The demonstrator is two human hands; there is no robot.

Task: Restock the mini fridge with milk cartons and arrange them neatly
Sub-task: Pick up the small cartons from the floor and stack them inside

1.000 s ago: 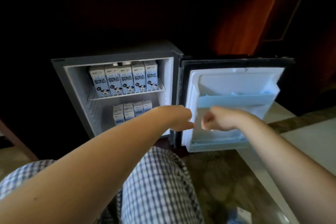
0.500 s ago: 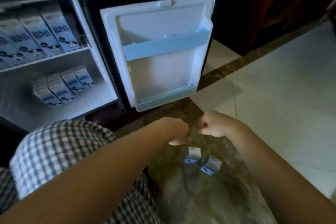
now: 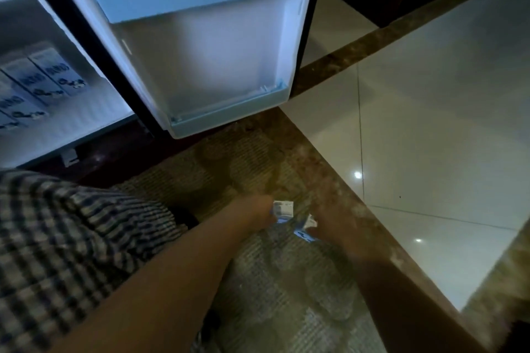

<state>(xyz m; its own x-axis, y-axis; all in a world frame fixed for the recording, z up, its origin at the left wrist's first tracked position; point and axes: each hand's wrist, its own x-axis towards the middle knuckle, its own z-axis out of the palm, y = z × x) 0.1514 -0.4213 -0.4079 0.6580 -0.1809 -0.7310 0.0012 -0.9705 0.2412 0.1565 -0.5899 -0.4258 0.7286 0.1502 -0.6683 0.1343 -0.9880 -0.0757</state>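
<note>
— Two small white-and-blue milk cartons are down on the patterned brown rug, and I've a hand at each. My left hand (image 3: 255,210) is against the upright carton (image 3: 283,209), fingers curled round its near side; the picture is too smeared for me to say whether I've truly pinched it. My right hand (image 3: 329,228) sits at the tilted carton (image 3: 304,228), and I can't tell there either whether the fingers have closed.

— What could go wrong?

— Mostly the grab itself. They lie just beside each other, nearly touching, so if I lift one carelessly I may knock the other flat. The tilted one looks the likelier to slip, since I'd be catching it by a corner.

— And the fridge?

— The white mini fridge door (image 3: 206,46) hangs open right above the rug, its lower lip near where I'm reaching. Bringing both hands up at once, I could clip a carton on that edge and drop it.

— Is there room inside?

— Some, I think. A row of boxed milk cartons (image 3: 37,83) already stands on the white fridge floor (image 3: 86,120) at the far left, packed side by side. Pushing new ones in one-handed could nudge that row crooked, and then the neat arrangement needs redoing.
</note>
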